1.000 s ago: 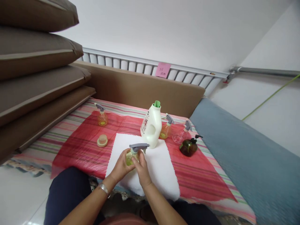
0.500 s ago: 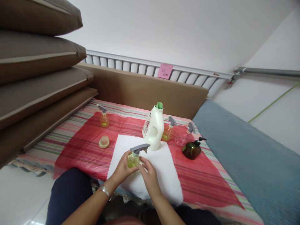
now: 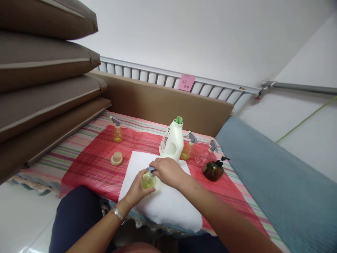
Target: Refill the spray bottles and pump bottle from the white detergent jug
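A small clear spray bottle (image 3: 149, 180) with yellow-green liquid is held over the white cloth (image 3: 168, 196). My left hand (image 3: 137, 186) is wrapped round its body from the left. My right hand (image 3: 168, 170) closes over the grey spray head, which is mostly hidden under the fingers. Just behind stands a white jug (image 3: 172, 140) with a green spout insert in its uncapped mouth. Off to the left, the cap (image 3: 117, 158) lies on the red sheet.
Other spray bottles stand on the red plastic sheet (image 3: 92, 168): one at far left (image 3: 117, 133), two right of the jug (image 3: 186, 150) (image 3: 204, 158). A dark pump bottle (image 3: 213, 170) is at right. Stacked brown cushions (image 3: 50, 77) rise at left; a brown board (image 3: 158, 95) stands behind.
My right hand has moved from beside the bottle's body up onto its spray head, covering it. My left hand keeps its grip, and the bottle has hardly shifted.
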A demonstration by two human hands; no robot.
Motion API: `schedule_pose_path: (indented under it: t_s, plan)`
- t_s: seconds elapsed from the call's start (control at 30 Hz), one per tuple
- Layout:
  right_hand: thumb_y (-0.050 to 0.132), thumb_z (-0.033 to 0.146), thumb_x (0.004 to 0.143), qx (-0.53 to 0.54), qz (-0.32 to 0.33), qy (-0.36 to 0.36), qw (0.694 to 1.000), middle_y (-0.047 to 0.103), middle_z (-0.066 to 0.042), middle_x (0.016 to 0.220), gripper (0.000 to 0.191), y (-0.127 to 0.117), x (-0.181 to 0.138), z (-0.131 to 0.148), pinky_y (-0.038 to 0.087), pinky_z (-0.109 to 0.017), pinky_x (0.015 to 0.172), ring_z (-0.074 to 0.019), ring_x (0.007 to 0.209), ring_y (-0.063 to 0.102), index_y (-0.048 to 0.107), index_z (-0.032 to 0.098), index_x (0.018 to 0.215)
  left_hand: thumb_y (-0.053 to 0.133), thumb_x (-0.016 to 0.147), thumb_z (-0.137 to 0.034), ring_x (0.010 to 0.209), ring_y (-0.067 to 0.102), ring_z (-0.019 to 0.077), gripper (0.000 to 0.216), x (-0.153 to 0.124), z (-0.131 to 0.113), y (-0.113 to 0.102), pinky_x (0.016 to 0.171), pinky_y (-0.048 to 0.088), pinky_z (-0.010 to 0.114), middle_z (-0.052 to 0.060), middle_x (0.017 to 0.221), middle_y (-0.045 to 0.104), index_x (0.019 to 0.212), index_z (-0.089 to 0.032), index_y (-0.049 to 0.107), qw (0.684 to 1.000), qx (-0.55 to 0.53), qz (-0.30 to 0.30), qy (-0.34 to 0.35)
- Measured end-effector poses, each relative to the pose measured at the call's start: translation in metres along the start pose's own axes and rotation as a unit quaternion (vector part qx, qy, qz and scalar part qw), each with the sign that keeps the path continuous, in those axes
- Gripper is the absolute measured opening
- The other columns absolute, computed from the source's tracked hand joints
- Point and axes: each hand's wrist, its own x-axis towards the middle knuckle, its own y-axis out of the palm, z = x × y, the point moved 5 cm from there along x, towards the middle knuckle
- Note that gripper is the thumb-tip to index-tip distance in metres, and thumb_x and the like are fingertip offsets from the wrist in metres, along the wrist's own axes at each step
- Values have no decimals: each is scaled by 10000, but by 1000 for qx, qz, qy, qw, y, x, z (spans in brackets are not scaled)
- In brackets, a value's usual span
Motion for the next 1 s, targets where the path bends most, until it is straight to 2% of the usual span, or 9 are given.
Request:
schedule_pose_path:
  t_s: [0.1, 0.23, 0.33, 0.43, 0.53, 0.63, 0.7, 0.87, 1.0]
  plan:
    - [696, 197, 681, -15, 13, 41, 999, 690, -41, 730, 137, 16, 12, -3, 420, -289, 605, -223, 680, 637, 689, 231, 815, 781, 589, -291, 1130, 513, 285, 683, 0, -2, 0, 996, 375, 480, 102, 1169, 554, 1184, -197, 458, 1000, -5, -4, -1]
    - [666, 235, 707, -36, 22, 119, 992, 705, -91, 718, 378, 25, 24, -6, 401, -300, 539, -251, 619, 639, 640, 171, 1078, 781, 587, -283, 1150, 500, 282, 689, 0, -2, 1, 1013, 358, 472, 109, 1184, 554, 1190, -191, 459, 1000, -15, -2, -3]
    - [587, 370, 803, -34, 19, 119, 992, 714, -108, 752, 431, 14, 25, -6, 419, -318, 559, -268, 660, 652, 596, 158, 1178, 780, 583, -268, 1138, 507, 290, 694, -1, -2, -1, 998, 369, 483, 111, 1178, 556, 1193, -189, 458, 1000, -21, -3, -10]
    - [483, 349, 884, -23, 6, 70, 997, 708, -88, 937, 352, -5, 15, -11, 451, -324, 664, -247, 820, 655, 583, 238, 1203, 786, 569, -245, 1125, 514, 283, 701, -2, -3, -2, 991, 381, 475, 103, 1171, 559, 1188, -192, 461, 1000, -28, -2, -14]
    - [454, 90, 856, -29, 8, -59, 998, 580, -70, 1252, 420, -17, 3, -13, 415, -350, 867, -218, 1090, 557, 576, 292, 1203, 791, 558, -244, 1134, 508, 285, 710, -2, -4, -4, 1006, 367, 479, 100, 1183, 556, 1187, -191, 465, 999, -32, -5, -18]
    - [432, -7, 825, -70, 47, -217, 972, 426, -91, 1409, 507, -15, -6, -6, 343, -407, 974, -240, 1253, 408, 538, 254, 1246, 791, 554, -240, 1140, 504, 286, 708, -2, -5, -4, 1015, 356, 481, 101, 1187, 556, 1184, -191, 470, 999, -34, -5, -18]
    - [432, 36, 863, -92, 95, -247, 960, 439, -99, 1397, 435, -9, -7, -2, 348, -402, 971, -246, 1238, 421, 535, 223, 1243, 786, 557, -226, 1146, 498, 283, 709, -1, -6, -4, 1018, 353, 474, 104, 1186, 556, 1189, -189, 467, 999, -34, -3, -18]
    - [500, 259, 904, -112, 163, -109, 974, 687, -84, 986, 220, 1, 7, 3, 435, -341, 811, -231, 920, 628, 618, 210, 1083, 791, 549, -243, 1112, 519, 279, 699, -1, -7, -5, 996, 380, 463, 94, 1160, 570, 1176, -195, 485, 999, -29, 6, -18]
    - [499, 465, 880, -124, 116, 18, 985, 698, -134, 844, 577, 2, 12, 4, 452, -324, 589, -281, 755, 662, 402, 103, 1318, 791, 564, -270, 1157, 493, 290, 715, -2, -6, -5, 1022, 353, 471, 109, 1205, 551, 1199, -192, 473, 999, -28, 8, -16]
